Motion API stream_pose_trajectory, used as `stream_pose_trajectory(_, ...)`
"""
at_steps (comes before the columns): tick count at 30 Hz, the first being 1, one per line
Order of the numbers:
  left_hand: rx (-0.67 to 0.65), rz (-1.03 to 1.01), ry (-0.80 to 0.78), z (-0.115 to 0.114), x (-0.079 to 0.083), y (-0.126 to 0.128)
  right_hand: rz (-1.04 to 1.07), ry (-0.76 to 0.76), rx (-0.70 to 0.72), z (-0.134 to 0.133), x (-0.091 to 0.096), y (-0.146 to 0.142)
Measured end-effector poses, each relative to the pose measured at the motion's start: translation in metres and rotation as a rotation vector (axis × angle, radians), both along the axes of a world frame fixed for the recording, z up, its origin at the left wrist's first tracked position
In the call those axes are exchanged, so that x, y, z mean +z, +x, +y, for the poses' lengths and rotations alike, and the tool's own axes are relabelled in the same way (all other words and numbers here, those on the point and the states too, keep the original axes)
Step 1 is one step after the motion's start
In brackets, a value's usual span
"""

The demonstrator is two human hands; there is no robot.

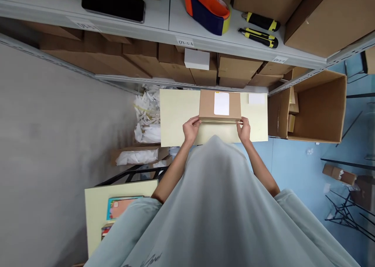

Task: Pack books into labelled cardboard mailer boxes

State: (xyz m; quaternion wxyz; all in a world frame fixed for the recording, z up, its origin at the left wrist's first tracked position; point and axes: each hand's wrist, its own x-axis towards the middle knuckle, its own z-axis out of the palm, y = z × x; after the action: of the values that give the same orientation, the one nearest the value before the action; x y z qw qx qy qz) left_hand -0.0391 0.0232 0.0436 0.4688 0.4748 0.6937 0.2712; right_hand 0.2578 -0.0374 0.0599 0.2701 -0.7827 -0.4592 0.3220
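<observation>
Head view shows the left hand [191,131] and right hand [244,130] at the near corners of the cardboard box [206,104], fingertips pressed together, seeming to pinch a pale strip [219,121], probably to keep it straight. The box rests on the table [178,118]. Beyond the box, the shelf [158,13], bearing a tape dispenser [207,17], perhaps limits reaching; right of it stands a large carton [319,110].

The box [206,105] is matt cardboard, its label [222,104] smooth paper, the shirt [216,204] matt cloth.
</observation>
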Motion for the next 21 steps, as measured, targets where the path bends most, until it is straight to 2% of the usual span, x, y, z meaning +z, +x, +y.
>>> stream_pose_trajectory(4,-0.072,0.046,-0.194,-0.014,-0.021,-0.003,0.097,-0.170,-0.048,-0.011,-0.022,-0.004)
stream_pose_trajectory(8,-0.127,0.014,-0.242,-0.023,-0.031,-0.010,0.127,-0.228,-0.081,-0.021,-0.035,-0.005)
stream_pose_trajectory(13,-0.185,-0.101,-0.232,-0.021,-0.032,-0.014,0.232,-0.200,-0.174,-0.028,-0.036,-0.006)
stream_pose_trajectory(17,-0.272,-0.167,-0.218,-0.018,-0.030,-0.016,0.252,-0.182,-0.164,-0.035,-0.036,-0.019)
stream_pose_trajectory(21,-0.299,-0.158,-0.213,-0.015,-0.024,-0.026,0.227,-0.225,-0.154,-0.039,-0.032,-0.041)
